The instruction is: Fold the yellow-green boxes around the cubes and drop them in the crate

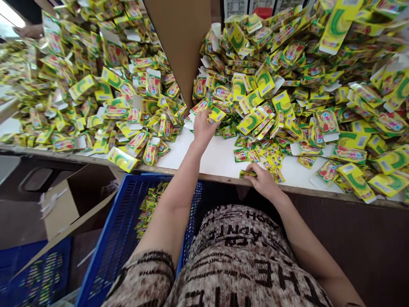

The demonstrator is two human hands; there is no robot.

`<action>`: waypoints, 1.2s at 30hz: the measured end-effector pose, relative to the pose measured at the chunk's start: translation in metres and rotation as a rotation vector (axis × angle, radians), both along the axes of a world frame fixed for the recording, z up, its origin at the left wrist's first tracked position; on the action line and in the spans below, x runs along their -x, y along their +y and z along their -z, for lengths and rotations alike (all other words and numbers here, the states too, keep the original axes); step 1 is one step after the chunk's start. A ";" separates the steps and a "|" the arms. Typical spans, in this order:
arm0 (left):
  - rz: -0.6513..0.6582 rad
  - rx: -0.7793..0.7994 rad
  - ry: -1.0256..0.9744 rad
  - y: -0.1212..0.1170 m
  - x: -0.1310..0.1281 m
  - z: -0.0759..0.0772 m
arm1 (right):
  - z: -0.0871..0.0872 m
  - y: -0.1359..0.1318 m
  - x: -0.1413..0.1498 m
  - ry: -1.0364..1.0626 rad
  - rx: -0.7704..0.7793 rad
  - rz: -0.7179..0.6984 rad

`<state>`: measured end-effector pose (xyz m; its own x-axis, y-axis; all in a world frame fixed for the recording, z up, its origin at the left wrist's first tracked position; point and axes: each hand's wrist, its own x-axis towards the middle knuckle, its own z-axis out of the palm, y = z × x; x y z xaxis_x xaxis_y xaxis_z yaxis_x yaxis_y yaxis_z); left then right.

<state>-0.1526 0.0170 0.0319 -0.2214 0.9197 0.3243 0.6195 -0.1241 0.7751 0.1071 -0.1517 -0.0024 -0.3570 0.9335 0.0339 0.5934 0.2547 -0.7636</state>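
My left hand [204,128] reaches to the foot of the cardboard divider. Its thumb and fingers are closed on a small yellow and green box [217,114] at the edge of the pile. By the table's front edge, my right hand [262,181] pinches a small stack of candy sachets [247,174]. Loose sachets [270,157] with red and green print lie just beyond that hand. Behind them rises a heap of yellow cartons [252,121], several with white flaps standing up.
A brown cardboard divider [183,42] splits the table [217,151]. Another carton heap [105,98] lies to its left. Below the edge stand a blue crate [111,221] holding sachets and an open cardboard box [64,204]. Another person's hand [30,31] shows at the far left.
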 end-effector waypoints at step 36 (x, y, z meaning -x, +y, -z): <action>0.242 0.330 -0.847 -0.077 -0.029 0.020 | 0.010 0.007 -0.007 0.334 0.068 0.266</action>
<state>-0.1235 -0.0603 0.0119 -0.0550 0.9883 -0.1422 -0.1805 0.1303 0.9749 0.1143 -0.1445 -0.0122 -0.0833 0.9956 0.0422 0.3487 0.0688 -0.9347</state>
